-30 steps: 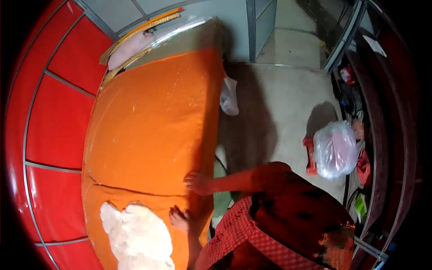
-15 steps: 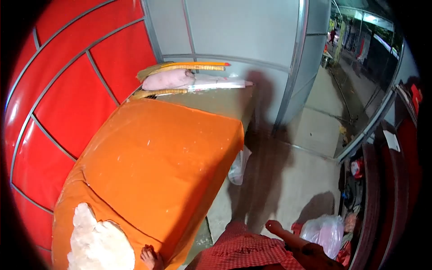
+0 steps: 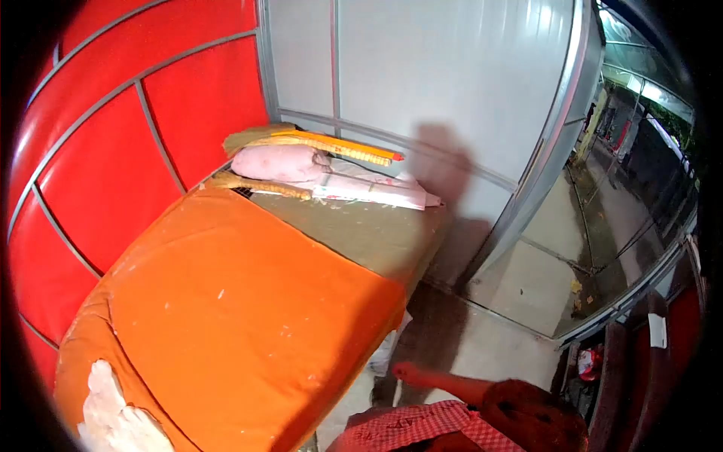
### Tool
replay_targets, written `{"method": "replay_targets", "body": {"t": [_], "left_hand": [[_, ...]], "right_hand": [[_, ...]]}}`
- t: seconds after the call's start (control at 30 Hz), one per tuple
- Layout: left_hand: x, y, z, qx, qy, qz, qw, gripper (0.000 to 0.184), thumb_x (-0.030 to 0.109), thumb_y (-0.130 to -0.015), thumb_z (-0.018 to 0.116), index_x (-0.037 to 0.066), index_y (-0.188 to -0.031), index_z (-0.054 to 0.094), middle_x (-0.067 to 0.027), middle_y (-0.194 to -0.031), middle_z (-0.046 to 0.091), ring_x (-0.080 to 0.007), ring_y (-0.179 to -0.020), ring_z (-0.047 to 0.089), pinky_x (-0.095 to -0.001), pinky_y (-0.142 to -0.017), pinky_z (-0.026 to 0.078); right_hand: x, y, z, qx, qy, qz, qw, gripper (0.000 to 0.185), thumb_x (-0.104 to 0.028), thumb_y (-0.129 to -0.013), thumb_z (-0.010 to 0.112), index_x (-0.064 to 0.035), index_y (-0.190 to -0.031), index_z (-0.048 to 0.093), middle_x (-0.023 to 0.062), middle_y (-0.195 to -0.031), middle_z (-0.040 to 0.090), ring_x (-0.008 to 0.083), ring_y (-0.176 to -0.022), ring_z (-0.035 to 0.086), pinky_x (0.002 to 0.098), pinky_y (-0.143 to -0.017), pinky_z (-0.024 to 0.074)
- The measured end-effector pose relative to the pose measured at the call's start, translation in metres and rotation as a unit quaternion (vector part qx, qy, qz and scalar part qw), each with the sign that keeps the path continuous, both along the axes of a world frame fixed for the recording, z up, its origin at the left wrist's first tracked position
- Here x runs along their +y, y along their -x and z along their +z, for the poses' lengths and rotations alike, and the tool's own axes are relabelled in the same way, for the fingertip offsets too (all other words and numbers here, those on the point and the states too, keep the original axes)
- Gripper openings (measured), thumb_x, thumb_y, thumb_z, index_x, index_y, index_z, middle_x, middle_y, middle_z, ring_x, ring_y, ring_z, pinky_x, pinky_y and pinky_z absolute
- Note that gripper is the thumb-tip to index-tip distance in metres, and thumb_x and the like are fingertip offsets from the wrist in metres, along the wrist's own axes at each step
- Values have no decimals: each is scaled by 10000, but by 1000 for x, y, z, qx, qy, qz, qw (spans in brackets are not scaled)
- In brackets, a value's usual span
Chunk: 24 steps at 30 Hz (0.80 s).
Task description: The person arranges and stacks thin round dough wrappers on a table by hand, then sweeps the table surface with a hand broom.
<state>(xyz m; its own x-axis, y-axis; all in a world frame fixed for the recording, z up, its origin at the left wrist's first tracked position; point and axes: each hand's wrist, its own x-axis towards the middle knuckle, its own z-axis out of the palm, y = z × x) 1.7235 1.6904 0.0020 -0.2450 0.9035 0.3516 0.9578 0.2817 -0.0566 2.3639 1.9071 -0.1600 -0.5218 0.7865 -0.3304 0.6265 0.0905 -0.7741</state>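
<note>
My right hand (image 3: 407, 373) hangs in shadow at the lower middle, beside the front side of the cloth-covered table. Its fingers look curled closed; what they hold, if anything, I cannot make out. My left hand is out of view. An orange cloth (image 3: 226, 301) covers most of the table and has small white flecks on it. At the cloth's near left corner lies a lumpy white mass like dough (image 3: 120, 418), partly cut off by the view's edge. My red-and-white checked garment (image 3: 422, 428) shows at the bottom.
On the table's far end lie a pink bundle (image 3: 279, 162), a white plastic-wrapped piece (image 3: 369, 188), an orange stick (image 3: 339, 143) and pale ridged sticks. Red panels (image 3: 203, 98) and a grey wall (image 3: 437, 68) stand behind. A walkway (image 3: 550, 279) opens at right, near dark shelving (image 3: 595, 377).
My view has swung right and up. The left hand, earlier on the cloth beside the white mass, has gone out of view. My right hand now appears higher and farther left, nearer the table.
</note>
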Motion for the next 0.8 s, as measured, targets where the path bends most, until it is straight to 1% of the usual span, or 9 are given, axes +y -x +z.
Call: {"method": "replay_targets", "body": {"t": [0.07,0.1,0.33,0.43,0.5,0.57,0.63,0.7,0.8], "left_hand": [[31,-28,9,-14,1,12,1000,491,305,-863,622,132,-1304,495,-138,-1310,496,-340,-1195,455,-484,-954,380],[45,-40,12,-18,-1,16,1000,487,303,-862,623,131,-1300,496,-138,-1306,498,-339,-1190,458,-482,-950,381],[100,-126,37,-35,0,75,997,464,286,-858,629,122,-1274,506,-134,-1273,511,-329,-1155,474,-470,-923,392],[105,-167,44,-36,0,119,992,454,279,-856,632,119,-1263,510,-132,-1259,516,-324,-1140,481,-465,-911,396],[108,-198,52,-34,0,150,988,448,274,-855,633,116,-1256,513,-131,-1250,520,-322,-1130,486,-461,-903,399],[115,-233,62,-32,-2,184,982,441,269,-853,635,114,-1249,516,-130,-1241,523,-319,-1120,490,-458,-895,402],[127,-268,74,-30,-3,211,977,434,264,-852,637,112,-1241,518,-129,-1232,527,-316,-1110,495,-454,-887,405],[137,-303,85,-33,0,237,971,428,259,-851,639,109,-1234,521,-128,-1222,531,-313,-1100,500,-451,-879,408],[149,-344,102,-35,3,264,964,418,252,-849,641,106,-1223,525,-126,-1208,536,-309,-1085,507,-446,-867,413]], "right_hand": [[60,4,87,25,-130,13,991,167,-168,-875,567,-26,-954,605,134,-893,656,238,-831,631,386,-710,481],[87,1,102,34,-122,-14,992,162,-167,-874,567,-30,-951,606,140,-890,654,247,-832,635,385,-715,485],[249,-52,153,83,-222,5,972,146,-166,-870,569,-40,-921,623,114,-816,659,240,-780,651,361,-709,502],[342,-88,155,194,-216,35,956,106,9,-835,512,-43,-878,594,49,-767,608,151,-700,583,306,-651,479],[400,-105,159,169,-172,-13,970,123,55,-815,512,-36,-855,585,25,-734,576,108,-669,558,269,-614,463],[433,-113,206,169,-267,-76,946,65,28,-817,561,-33,-821,582,25,-718,575,106,-665,562,281,-610,469],[491,-130,214,197,-333,-91,918,45,-51,-806,611,-58,-851,617,116,-777,647,287,-731,645,375,-655,500],[536,-149,240,205,-438,-137,865,51,-59,-816,608,-60,-867,604,129,-815,650,324,-760,641,399,-659,502],[578,-167,284,204,-472,-162,842,71,-59,-820,603,-59,-886,577,138,-841,647,356,-785,634,423,-669,504]]}}
